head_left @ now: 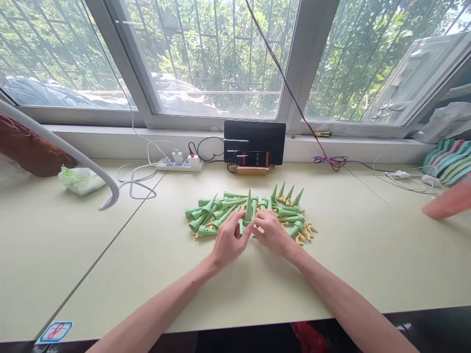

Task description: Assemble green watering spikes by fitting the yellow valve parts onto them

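Note:
My left hand (232, 236) is closed round the base of a green plastic watering spike (249, 208), which stands upright with its point to the top. Close beside it my right hand (271, 228) is pinched, its fingertips at the spike's base; whatever is between them is hidden. Around both hands lies a pile of similar green spikes (202, 220) with ribbed caps. Several more green spikes (290, 193) stand upright behind my right hand, small yellow parts at their bases. Loose yellow plastic pieces (306, 234) are scattered at the pile's right end.
A dark tablet (254, 135) leans by the window, with a phone (253, 158) showing a timer in front. A power strip (180, 164) with white cables is to its left. A white curved tube (73, 152) reaches in from the left. A plastic bag (81, 180) lies behind it.

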Motion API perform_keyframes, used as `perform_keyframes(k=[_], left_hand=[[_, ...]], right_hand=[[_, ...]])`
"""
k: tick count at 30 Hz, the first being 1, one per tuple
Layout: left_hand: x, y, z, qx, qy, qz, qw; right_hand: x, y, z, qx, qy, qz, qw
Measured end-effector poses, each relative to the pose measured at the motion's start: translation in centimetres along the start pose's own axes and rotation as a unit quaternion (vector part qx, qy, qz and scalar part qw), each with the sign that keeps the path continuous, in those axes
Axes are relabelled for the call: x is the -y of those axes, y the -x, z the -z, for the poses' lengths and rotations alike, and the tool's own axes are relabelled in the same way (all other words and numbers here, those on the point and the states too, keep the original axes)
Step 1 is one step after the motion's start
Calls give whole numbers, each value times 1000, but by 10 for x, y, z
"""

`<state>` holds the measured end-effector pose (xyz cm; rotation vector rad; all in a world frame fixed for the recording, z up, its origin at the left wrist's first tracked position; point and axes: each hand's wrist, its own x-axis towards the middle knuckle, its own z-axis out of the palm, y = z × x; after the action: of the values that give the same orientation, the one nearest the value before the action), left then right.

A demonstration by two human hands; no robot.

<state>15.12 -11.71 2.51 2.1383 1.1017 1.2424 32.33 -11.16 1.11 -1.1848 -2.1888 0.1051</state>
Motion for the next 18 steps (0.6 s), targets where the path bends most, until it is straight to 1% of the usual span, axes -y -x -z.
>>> perform_keyframes(k=[3,6,9,13,18], left_hand=[[-3,-2,1,-3,18,22,1000],[-7,-4,3,-7,48,52,997],[-7,-5,4,-13,71,72,995],[-6,-5,3,-14,77,80,994],[-6,-3,3,-4,72,77,994]], right_hand=[[2,-1,3,-46,-53,-16,997],[6,-3,9,-97,-109,-39,988],[10,-4,13,-135,-150,-49,978],[12,-1,11,-155,-176,-61,970],[12,0,9,-165,-153,-39,974]])
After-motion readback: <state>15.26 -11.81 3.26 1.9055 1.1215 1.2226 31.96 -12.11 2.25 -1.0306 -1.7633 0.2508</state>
